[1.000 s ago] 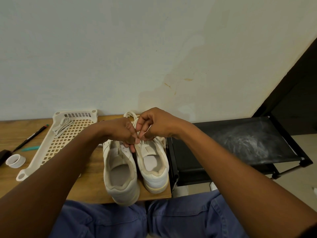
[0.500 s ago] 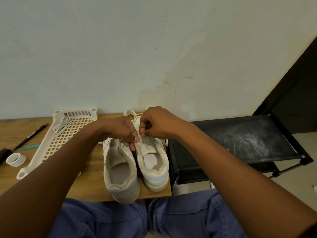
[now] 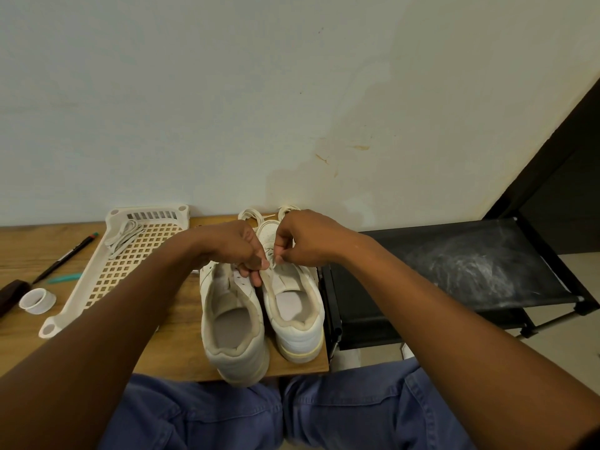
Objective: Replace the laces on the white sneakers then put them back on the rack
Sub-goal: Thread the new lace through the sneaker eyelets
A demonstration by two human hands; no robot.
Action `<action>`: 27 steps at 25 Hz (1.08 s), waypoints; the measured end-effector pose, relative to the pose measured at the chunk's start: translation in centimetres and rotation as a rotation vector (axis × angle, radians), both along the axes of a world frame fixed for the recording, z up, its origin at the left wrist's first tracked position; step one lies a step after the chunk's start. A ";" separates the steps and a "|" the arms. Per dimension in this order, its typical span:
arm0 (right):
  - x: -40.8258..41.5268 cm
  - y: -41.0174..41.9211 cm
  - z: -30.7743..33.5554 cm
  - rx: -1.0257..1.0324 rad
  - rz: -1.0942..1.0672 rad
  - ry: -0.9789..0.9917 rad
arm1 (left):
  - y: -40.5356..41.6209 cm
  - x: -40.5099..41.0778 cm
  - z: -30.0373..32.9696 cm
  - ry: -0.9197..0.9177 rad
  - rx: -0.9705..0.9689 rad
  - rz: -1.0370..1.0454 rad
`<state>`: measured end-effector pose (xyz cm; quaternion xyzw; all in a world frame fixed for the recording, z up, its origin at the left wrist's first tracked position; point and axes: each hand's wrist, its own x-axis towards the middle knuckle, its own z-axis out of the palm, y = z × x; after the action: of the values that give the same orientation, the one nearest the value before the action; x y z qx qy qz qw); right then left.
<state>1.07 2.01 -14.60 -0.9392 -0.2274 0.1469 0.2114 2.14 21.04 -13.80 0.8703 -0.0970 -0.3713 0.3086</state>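
While both forearms are being extended from the lower corners of the frame toward its centre, two white sneakers are being kept side by side on a wooden table (image 3: 175, 345), heels toward the lower edge. The left sneaker (image 3: 233, 323) is lying slightly lower in the frame than the right sneaker (image 3: 293, 306), and the two are touching along their inner sides. A white lace (image 3: 272, 258) is being pinched over the eyelet area of the right sneaker by both hands: the left hand (image 3: 240, 246) is being held with fingers curled, its fingertips closed on the lace just above the tongue, and the right hand (image 3: 303, 238) is likewise being held curled, thumb and forefinger closed on the same lace. Loose loops of lace (image 3: 250, 215) are being left beyond the toes, against the wall.

At centre left, a cream perforated tray (image 3: 107, 280) is being rested on the table, and a bundle of pale laces (image 3: 125, 235) is lying in its upper end. Farther left, a black pen (image 3: 65, 258), a teal object (image 3: 63, 279), a small white ring (image 3: 37, 300) and a dark item (image 3: 11, 295) cut by the frame edge are lying on the table. At centre right, a black shoe rack (image 3: 454, 274) with a dusty fabric shelf is standing just beside the table. Blue trousers (image 3: 285, 414) are being shown along the lower edge.
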 end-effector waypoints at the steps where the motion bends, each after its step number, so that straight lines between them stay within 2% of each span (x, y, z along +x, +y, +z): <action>1: 0.0 0.0 0.0 0.014 -0.002 0.013 | 0.0 0.0 0.0 0.000 -0.001 0.000; 5: 0.0 0.2 0.0 0.064 -0.013 0.065 | 0.0 -0.1 0.1 0.012 -0.013 -0.003; 14: -0.2 0.3 0.0 -0.016 0.044 0.017 | 0.0 -0.2 0.3 0.016 0.022 -0.027; 21: -0.2 0.2 -0.1 0.072 0.057 0.131 | -0.2 -0.1 0.3 0.017 0.024 -0.033; 27: -0.1 0.3 -0.4 0.120 0.044 0.125 | 0.1 -0.2 0.5 0.030 0.005 -0.053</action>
<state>0.93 2.33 -14.98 -0.9085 -0.2430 0.1959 0.2779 1.94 21.15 -13.34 0.8626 -0.1144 -0.3925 0.2979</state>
